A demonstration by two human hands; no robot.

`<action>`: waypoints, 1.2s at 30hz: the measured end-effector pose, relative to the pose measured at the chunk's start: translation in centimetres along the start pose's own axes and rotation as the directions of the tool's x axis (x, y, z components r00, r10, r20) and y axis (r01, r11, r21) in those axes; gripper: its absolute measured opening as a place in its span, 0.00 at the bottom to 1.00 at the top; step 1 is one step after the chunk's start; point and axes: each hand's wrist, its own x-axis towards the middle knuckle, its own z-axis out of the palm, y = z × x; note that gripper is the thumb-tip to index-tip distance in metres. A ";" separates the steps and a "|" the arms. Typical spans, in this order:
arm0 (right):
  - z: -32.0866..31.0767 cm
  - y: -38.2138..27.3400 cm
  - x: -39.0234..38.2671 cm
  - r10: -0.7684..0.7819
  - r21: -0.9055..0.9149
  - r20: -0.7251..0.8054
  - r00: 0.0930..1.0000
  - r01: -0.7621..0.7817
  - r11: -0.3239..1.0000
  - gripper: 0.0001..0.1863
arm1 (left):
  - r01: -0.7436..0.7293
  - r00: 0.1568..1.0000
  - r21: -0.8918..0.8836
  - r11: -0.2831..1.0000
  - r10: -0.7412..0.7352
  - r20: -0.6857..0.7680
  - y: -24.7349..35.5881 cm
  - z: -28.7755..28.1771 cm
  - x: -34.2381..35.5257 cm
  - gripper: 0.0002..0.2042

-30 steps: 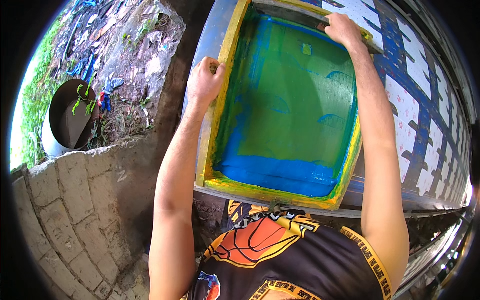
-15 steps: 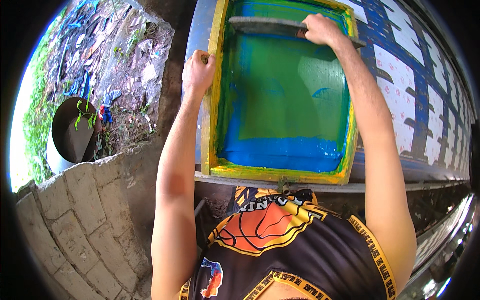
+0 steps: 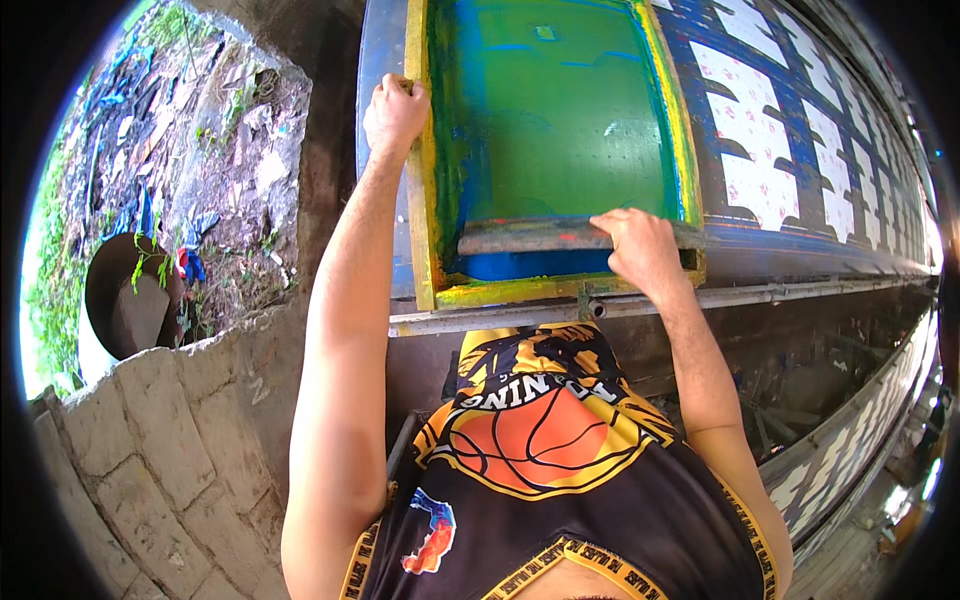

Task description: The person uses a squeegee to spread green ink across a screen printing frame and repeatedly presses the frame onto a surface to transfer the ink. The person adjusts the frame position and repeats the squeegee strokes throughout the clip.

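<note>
My right hand [image 3: 645,255] is closed on a long squeegee [image 3: 530,237], which lies across the near end of a printing screen. Green mesh [image 3: 560,130] fills the screen, and a strip of blue ink [image 3: 535,266] shows between the squeegee and the near rail. The screen's wooden frame [image 3: 418,215] is smeared with yellow and green. Along its left side, my left hand [image 3: 396,115] is closed around the frame's edge. Whatever lies under the mesh is hidden.
White patterned cut pieces [image 3: 745,125] lie in rows on the long dark table to the right. A metal rail [image 3: 760,296] runs along the table's near edge. At the left are a block wall [image 3: 170,440], a round metal drum [image 3: 125,290] and littered ground.
My right hand has pulled the squeegee from the far end of the screen to the near end. My left hand still holds the frame; the view has shifted slightly.
</note>
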 end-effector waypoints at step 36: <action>-2.3 15.0 -6.6 0.352 0.699 -0.159 0.922 -0.146 0.700 0.23 | 0.037 0.999 0.014 0.999 -0.037 -0.026 -2.0 0.7 2.1 0.20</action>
